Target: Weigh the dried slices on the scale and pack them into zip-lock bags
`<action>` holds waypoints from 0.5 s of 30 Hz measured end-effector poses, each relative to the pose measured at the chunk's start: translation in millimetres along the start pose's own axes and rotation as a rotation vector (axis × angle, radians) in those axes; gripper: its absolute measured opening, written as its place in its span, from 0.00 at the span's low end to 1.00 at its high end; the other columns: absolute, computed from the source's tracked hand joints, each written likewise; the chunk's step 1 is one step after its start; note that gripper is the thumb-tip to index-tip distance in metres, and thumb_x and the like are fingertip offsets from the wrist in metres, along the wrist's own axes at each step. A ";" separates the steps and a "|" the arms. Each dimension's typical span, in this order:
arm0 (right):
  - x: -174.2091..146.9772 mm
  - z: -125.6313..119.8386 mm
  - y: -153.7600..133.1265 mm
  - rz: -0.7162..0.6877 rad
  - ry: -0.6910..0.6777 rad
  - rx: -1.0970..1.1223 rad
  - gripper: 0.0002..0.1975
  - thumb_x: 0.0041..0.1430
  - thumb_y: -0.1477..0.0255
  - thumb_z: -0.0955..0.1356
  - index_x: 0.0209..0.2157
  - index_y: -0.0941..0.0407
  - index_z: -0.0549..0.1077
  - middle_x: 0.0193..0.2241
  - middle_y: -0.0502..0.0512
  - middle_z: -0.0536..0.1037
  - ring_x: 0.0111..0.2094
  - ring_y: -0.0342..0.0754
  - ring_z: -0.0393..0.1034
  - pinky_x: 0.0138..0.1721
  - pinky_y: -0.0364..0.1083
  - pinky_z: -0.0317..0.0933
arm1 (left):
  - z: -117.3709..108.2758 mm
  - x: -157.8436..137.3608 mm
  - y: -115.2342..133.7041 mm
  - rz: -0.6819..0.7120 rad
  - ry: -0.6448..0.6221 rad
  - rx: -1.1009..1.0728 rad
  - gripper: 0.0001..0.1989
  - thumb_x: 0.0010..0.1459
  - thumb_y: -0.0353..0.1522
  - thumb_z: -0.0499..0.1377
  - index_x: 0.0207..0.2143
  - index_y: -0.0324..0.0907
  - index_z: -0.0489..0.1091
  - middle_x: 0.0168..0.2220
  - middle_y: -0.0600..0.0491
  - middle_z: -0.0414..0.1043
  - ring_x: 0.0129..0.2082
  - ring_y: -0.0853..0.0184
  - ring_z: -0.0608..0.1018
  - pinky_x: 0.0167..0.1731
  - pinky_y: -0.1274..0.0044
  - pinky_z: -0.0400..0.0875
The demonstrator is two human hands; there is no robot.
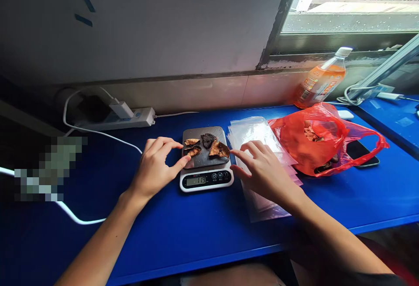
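A small digital kitchen scale [207,180] stands on the blue table, its display lit with figures that look like 119. Several dried brown pieces [218,149] lie on its metal plate, one of them darker [207,140] than the others. My left hand [157,163] is at the plate's left edge, thumb and forefinger apart beside the two left pieces [192,150]. On the other side, my right hand [262,168] hovers over clear plastic bags [253,131], its fingers spread and the forefinger tip close to the right piece. I cannot tell whether it touches.
A red plastic bag [304,129] with more dried pieces lies at the right, partly over a dark phone [363,153]. Behind it leans a bottle of orange drink [322,80]. A power strip [140,118] with a white cable [104,133] runs along the back left.
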State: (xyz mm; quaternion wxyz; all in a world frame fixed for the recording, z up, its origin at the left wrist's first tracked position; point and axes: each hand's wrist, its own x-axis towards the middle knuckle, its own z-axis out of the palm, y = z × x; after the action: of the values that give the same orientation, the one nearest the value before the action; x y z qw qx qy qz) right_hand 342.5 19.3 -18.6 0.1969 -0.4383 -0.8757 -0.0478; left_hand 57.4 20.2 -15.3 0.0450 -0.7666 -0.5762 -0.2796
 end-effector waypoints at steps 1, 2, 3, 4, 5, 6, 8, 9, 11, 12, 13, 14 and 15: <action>-0.2 -0.9 2.1 0.000 0.025 0.013 0.14 0.64 0.65 0.65 0.46 0.56 0.74 0.40 0.60 0.75 0.44 0.55 0.65 0.43 0.53 0.63 | 0.8 -0.5 1.8 0.012 -0.013 0.014 0.14 0.56 0.41 0.62 0.40 0.41 0.75 0.41 0.48 0.73 0.42 0.57 0.71 0.45 0.66 0.68; -0.5 -2.0 4.5 0.001 0.055 0.026 0.13 0.64 0.65 0.65 0.45 0.56 0.75 0.40 0.60 0.75 0.43 0.55 0.66 0.43 0.52 0.63 | 2.0 -0.9 3.0 0.020 -0.025 0.025 0.15 0.55 0.41 0.63 0.41 0.41 0.75 0.42 0.48 0.73 0.43 0.57 0.70 0.46 0.66 0.68; -0.8 -3.3 7.2 0.005 0.085 0.039 0.13 0.64 0.65 0.65 0.44 0.57 0.75 0.40 0.61 0.75 0.43 0.54 0.66 0.43 0.52 0.64 | 3.3 -1.3 3.5 0.025 -0.036 0.033 0.15 0.54 0.41 0.64 0.41 0.42 0.75 0.43 0.48 0.73 0.44 0.57 0.70 0.46 0.66 0.68; -1.1 -4.6 10.1 0.010 0.113 0.051 0.13 0.64 0.65 0.65 0.44 0.57 0.75 0.40 0.61 0.75 0.43 0.54 0.66 0.43 0.52 0.64 | 4.6 -1.6 3.7 0.027 -0.046 0.035 0.14 0.54 0.40 0.64 0.41 0.42 0.76 0.43 0.48 0.72 0.44 0.57 0.69 0.47 0.66 0.68; -1.3 -6.0 13.0 0.016 0.138 0.061 0.13 0.64 0.65 0.65 0.44 0.57 0.74 0.40 0.61 0.75 0.43 0.54 0.66 0.43 0.52 0.64 | 5.5 -1.7 3.6 0.026 -0.052 0.032 0.13 0.54 0.39 0.64 0.40 0.43 0.76 0.43 0.49 0.72 0.44 0.57 0.69 0.47 0.66 0.68; -1.6 -7.2 15.9 0.023 0.159 0.069 0.13 0.64 0.65 0.65 0.45 0.58 0.74 0.39 0.61 0.75 0.43 0.54 0.66 0.43 0.52 0.64 | 5.8 -1.6 3.4 0.024 -0.051 0.026 0.11 0.54 0.38 0.64 0.39 0.43 0.76 0.43 0.49 0.73 0.44 0.57 0.70 0.47 0.66 0.68; -2.1 -9.3 20.7 0.037 0.186 0.084 0.13 0.64 0.65 0.66 0.45 0.58 0.74 0.39 0.61 0.75 0.42 0.54 0.66 0.43 0.53 0.65 | 4.1 -0.4 2.9 0.020 -0.033 0.005 0.09 0.55 0.37 0.63 0.37 0.42 0.75 0.42 0.49 0.73 0.43 0.58 0.71 0.46 0.66 0.68; -2.4 -10.0 22.6 0.043 0.194 0.094 0.13 0.63 0.65 0.66 0.46 0.57 0.74 0.38 0.61 0.75 0.42 0.54 0.66 0.44 0.53 0.65 | 1.9 0.7 2.3 0.021 -0.015 -0.009 0.08 0.55 0.36 0.62 0.36 0.42 0.74 0.41 0.49 0.74 0.43 0.58 0.71 0.46 0.66 0.68; -2.8 -11.2 25.0 0.054 0.203 0.124 0.14 0.63 0.65 0.66 0.46 0.57 0.73 0.38 0.60 0.75 0.41 0.53 0.66 0.44 0.53 0.65 | -5.0 3.4 -0.9 0.018 0.043 -0.031 0.08 0.56 0.36 0.61 0.36 0.42 0.73 0.40 0.50 0.74 0.43 0.59 0.73 0.46 0.65 0.68; -3.1 -11.7 25.8 0.059 0.204 0.139 0.14 0.63 0.65 0.66 0.47 0.57 0.73 0.38 0.60 0.75 0.41 0.53 0.67 0.44 0.53 0.65 | -9.3 4.5 -3.8 -0.001 0.087 -0.033 0.08 0.56 0.36 0.61 0.36 0.43 0.73 0.40 0.50 0.74 0.43 0.59 0.73 0.46 0.65 0.68; -3.3 -12.1 26.4 0.063 0.201 0.153 0.14 0.62 0.66 0.66 0.47 0.56 0.73 0.38 0.60 0.75 0.41 0.53 0.67 0.44 0.53 0.65 | -13.7 5.2 -7.8 -0.043 0.139 -0.031 0.09 0.56 0.37 0.61 0.37 0.42 0.73 0.40 0.51 0.75 0.44 0.59 0.73 0.44 0.66 0.68; -3.5 -12.4 26.9 0.066 0.196 0.163 0.14 0.62 0.66 0.66 0.47 0.56 0.73 0.38 0.60 0.74 0.41 0.53 0.67 0.44 0.53 0.65 | -18.1 5.4 -12.6 -0.107 0.194 -0.035 0.10 0.55 0.37 0.61 0.38 0.42 0.73 0.40 0.51 0.75 0.44 0.59 0.74 0.41 0.67 0.68; -3.6 -12.7 27.5 0.068 0.188 0.171 0.13 0.62 0.66 0.66 0.47 0.56 0.73 0.38 0.60 0.74 0.42 0.53 0.67 0.44 0.54 0.65 | -22.0 5.0 -17.8 -0.185 0.237 -0.057 0.12 0.55 0.38 0.62 0.40 0.42 0.73 0.41 0.52 0.74 0.43 0.60 0.73 0.39 0.68 0.67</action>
State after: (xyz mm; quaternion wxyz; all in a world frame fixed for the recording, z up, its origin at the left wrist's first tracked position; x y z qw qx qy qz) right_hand 370.0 30.1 -10.8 0.3161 -0.4428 -0.8390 -0.0070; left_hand 33.8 21.7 1.1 0.0649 -0.6727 -0.6269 -0.3876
